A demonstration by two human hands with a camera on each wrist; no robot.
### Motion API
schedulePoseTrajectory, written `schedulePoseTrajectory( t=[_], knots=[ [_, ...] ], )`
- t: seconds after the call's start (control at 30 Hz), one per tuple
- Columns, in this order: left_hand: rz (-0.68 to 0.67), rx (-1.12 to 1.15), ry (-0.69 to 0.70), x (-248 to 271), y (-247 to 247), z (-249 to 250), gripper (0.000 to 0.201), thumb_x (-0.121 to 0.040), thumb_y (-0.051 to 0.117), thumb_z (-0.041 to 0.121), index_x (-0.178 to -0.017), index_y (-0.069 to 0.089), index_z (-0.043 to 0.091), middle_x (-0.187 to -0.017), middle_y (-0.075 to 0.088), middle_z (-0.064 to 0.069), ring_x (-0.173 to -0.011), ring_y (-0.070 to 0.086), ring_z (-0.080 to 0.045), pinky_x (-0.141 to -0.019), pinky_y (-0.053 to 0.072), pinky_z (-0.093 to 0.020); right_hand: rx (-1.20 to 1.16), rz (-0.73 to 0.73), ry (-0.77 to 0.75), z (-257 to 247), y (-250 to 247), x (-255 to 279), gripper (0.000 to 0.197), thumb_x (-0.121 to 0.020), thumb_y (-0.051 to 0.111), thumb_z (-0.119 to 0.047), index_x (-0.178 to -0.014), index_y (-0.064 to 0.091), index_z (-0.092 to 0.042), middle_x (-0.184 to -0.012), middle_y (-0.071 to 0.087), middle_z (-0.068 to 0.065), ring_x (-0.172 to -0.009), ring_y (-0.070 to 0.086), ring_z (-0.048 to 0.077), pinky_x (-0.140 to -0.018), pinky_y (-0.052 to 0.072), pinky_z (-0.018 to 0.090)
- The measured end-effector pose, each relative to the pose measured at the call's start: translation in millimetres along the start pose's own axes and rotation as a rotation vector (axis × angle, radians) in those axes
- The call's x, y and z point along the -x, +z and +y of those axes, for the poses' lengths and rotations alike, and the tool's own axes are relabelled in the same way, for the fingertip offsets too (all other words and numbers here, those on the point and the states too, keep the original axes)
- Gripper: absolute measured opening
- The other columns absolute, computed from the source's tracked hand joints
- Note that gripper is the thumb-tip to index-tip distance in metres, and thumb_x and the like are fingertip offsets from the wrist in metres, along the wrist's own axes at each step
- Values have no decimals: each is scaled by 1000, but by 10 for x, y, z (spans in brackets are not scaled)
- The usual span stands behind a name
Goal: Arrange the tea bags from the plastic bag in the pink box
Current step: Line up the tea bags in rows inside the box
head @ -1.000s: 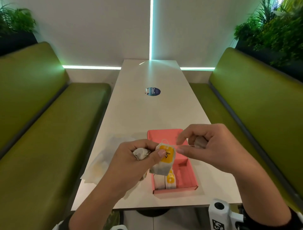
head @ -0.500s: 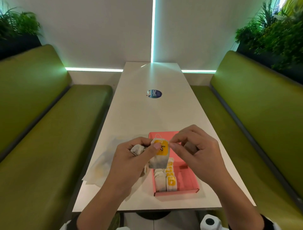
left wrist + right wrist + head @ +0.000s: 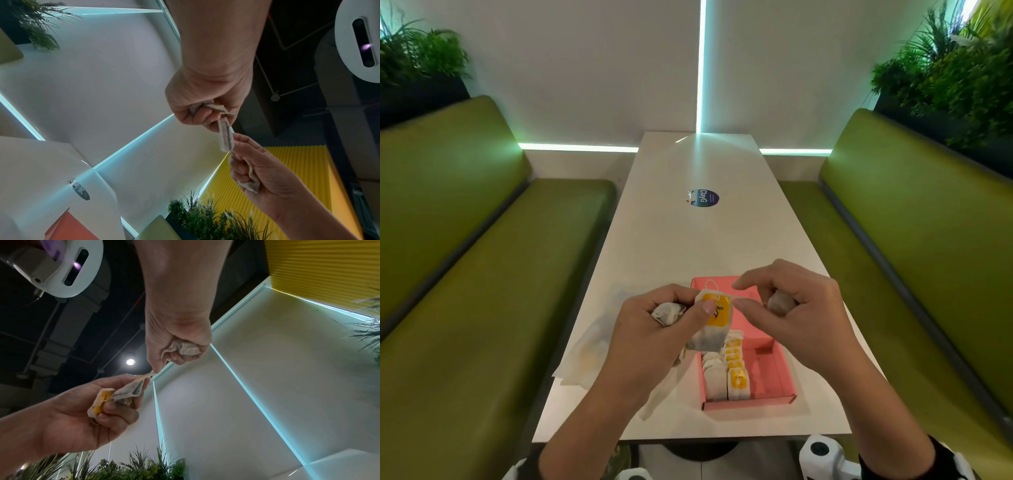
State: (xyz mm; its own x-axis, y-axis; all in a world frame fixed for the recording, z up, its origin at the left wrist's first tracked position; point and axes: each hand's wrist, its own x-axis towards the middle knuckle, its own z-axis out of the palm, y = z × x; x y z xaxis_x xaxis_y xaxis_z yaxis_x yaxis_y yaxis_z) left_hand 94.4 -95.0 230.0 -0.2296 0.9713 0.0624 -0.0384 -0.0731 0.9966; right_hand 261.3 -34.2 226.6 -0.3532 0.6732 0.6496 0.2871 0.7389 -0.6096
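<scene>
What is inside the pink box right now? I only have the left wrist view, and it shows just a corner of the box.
Observer: In the head view, a row of tea bags stands along the left side of the pink box. Its right side is bare.
Operator: Where is the plastic bag?
Observer: It lies on the table, left of the box, partly behind the left hand.
Operator: The tea bag pinched by that hand is edge-on for me. Any marking?
Observer: Yes, a yellow tag faces the head camera, partly under the left thumb.
</scene>
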Motion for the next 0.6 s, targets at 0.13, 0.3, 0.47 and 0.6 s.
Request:
schedulePoseTrajectory(
  t=[0.13,0.3,0.47,0.6],
  knots=[
    [7,-8,30,4,4,-9,20,-79,69,9,-62,72,20,-54,59,4,-37,40,-3,-35,29,-13,19,-37,-65,-6,-12,-15,13,-73,74,-16,-84,71,-22,-60,40,-25,-53,43,-1,-56,34,5],
    [21,-80,109,2,4,-34,14,-79,70,9,-67,71,17,-54,60,10,-41,45,-2,-39,34,-10,84,-13,-69,-33,-9,-21,14,-78,64,-24,-77,73,-13,-73,52,-15,-62,52,1,-57,37,3],
    [35,-155,196,17,32,-64,14,-78,70,13,-68,69,24,-55,61,16,-47,50,0,-44,37,-8,48,-1,20,-30,60,29,5,-74,64,-27,-72,68,-26,-84,58,-18,-77,58,-1,-73,48,33],
    [96,-280,291,17,48,-107,15,-77,70,22,-66,65,31,-57,61,20,-53,54,-1,-45,41,-10,-1,59,72,-28,95,71,7,-71,72,-14,-66,70,-18,-84,59,-12,-81,58,-4,-74,42,9]
  ],
)
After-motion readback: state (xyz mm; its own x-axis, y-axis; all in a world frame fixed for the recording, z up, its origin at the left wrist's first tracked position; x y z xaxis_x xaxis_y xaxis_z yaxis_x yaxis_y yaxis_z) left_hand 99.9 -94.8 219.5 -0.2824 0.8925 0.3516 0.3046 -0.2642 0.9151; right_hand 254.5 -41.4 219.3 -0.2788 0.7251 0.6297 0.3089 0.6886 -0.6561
